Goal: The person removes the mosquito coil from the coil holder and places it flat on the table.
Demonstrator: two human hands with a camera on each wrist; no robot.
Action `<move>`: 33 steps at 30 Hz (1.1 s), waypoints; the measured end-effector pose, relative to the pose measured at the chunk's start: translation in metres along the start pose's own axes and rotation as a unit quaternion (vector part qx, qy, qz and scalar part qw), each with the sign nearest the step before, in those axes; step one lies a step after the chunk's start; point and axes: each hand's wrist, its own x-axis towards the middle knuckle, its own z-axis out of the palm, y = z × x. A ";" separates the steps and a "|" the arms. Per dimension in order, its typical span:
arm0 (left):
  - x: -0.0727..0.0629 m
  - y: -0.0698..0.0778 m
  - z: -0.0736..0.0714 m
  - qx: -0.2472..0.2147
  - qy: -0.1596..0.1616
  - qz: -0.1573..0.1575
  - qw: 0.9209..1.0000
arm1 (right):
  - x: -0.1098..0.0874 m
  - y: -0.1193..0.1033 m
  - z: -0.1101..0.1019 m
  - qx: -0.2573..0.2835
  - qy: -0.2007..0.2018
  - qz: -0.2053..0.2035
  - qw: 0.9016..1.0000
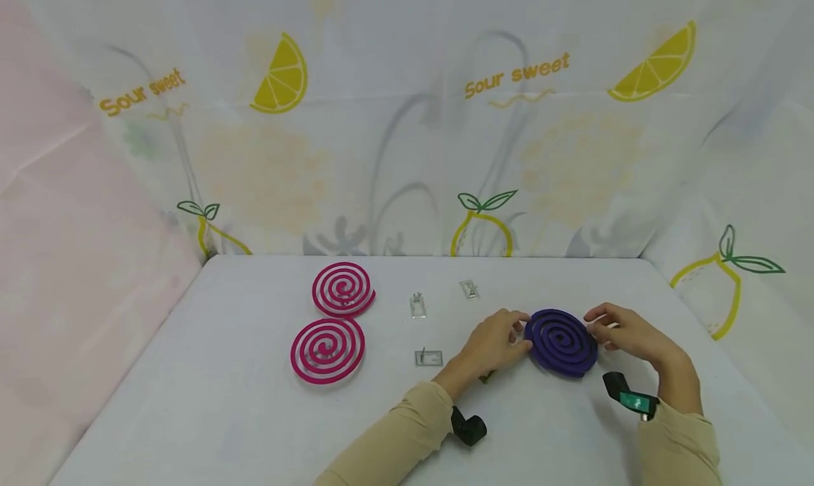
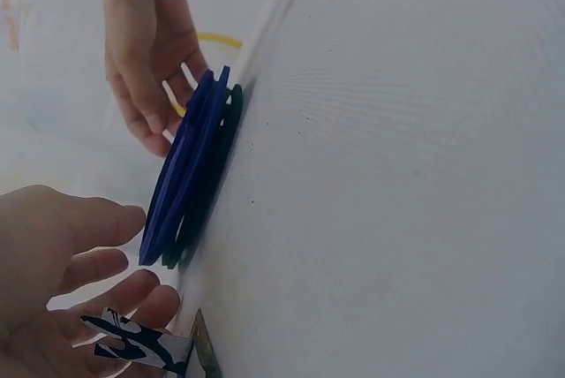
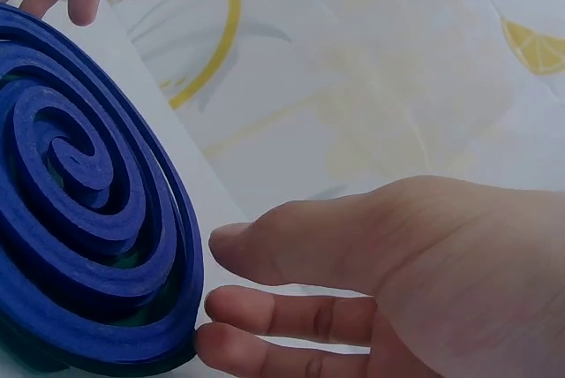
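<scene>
A dark blue mosquito coil (image 1: 561, 339) lies flat toward the right of the white table. In the left wrist view it shows edge-on, made of stacked layers, with a dark green coil (image 2: 231, 122) beneath the blue ones. My left hand (image 1: 499, 341) is at its left rim, thumb tip right at the edge and the other fingers loosely bent. At the opposite rim is my right hand (image 1: 626, 333), its thumb and fingertips close to the edge and slightly spread. A small metal coil stand (image 1: 486, 376) shows partly under my left hand.
Two pink-red coils (image 1: 343, 289) (image 1: 327, 352) lie on the left, one behind the other. Between them and my left hand sit thin metal stands (image 1: 417, 306) (image 1: 469, 289) (image 1: 429, 358). Printed cloth (image 1: 407, 154) hangs behind the table (image 1: 222, 401) and at its sides.
</scene>
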 end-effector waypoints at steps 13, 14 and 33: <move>-0.004 -0.002 -0.010 -0.051 0.036 0.004 0.998 | 0.009 -0.010 0.010 -0.012 0.065 -0.084 0.994; -0.004 -0.002 -0.012 -0.052 0.040 0.004 0.998 | 0.011 -0.012 0.011 -0.013 0.069 -0.091 0.993; -0.006 -0.017 -0.047 -0.060 0.069 0.035 0.995 | 0.035 -0.048 0.043 0.029 0.090 -0.154 0.984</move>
